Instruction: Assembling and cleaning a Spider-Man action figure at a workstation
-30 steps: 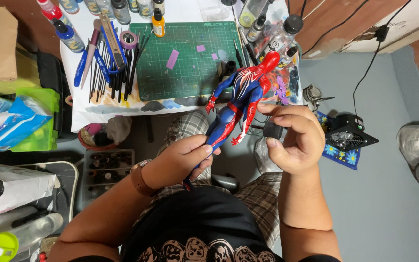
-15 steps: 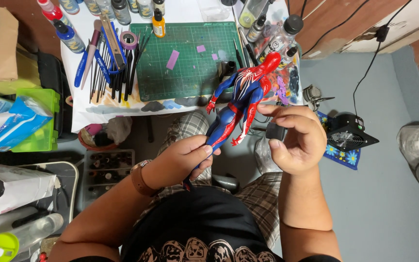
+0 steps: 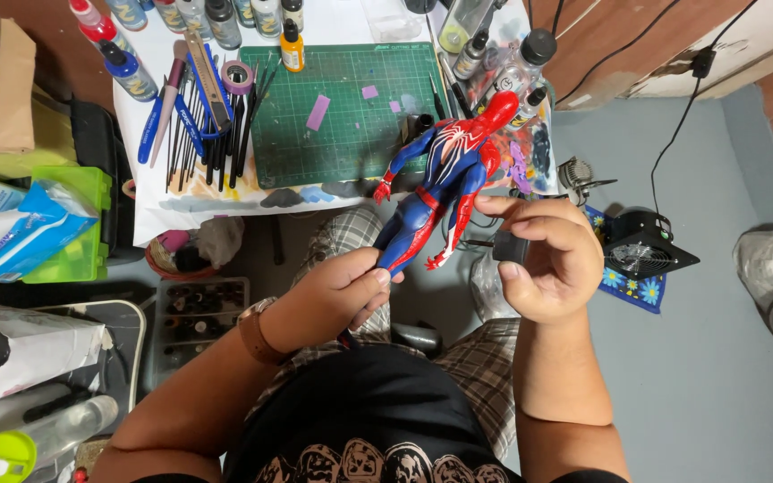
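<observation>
Figure: a red-and-blue action figure (image 3: 440, 192) is held in the air over the person's lap, just in front of the green cutting mat (image 3: 351, 107), its head towards the mat's right corner and its legs towards the person.
Long axis: it runs on a slant, from the head up and to the right down to the legs at lower left, so the legs end lies in the left hand and the torso lies just above and left of the right hand.
Left hand (image 3: 333, 300): the nearer one to the figure; its fingers (image 3: 370, 279) are curled and pinching the lower legs, wrist bent, forearm coming up from the lower left, a brown watch strap (image 3: 254, 331) on the wrist.
Right hand (image 3: 547, 268): raised beside the figure's hip, fingers curled around a small dark block (image 3: 510, 247), the thumb stretched out to the figure's side; whether it touches I cannot tell.
Worktop (image 3: 163, 206): white, carrying the mat.
Left of the mat: a row of brushes and pens (image 3: 208, 116).
Behind the mat: small paint bottles (image 3: 225, 22).
Right of the mat, on the floor: a small black fan (image 3: 641, 250).
</observation>
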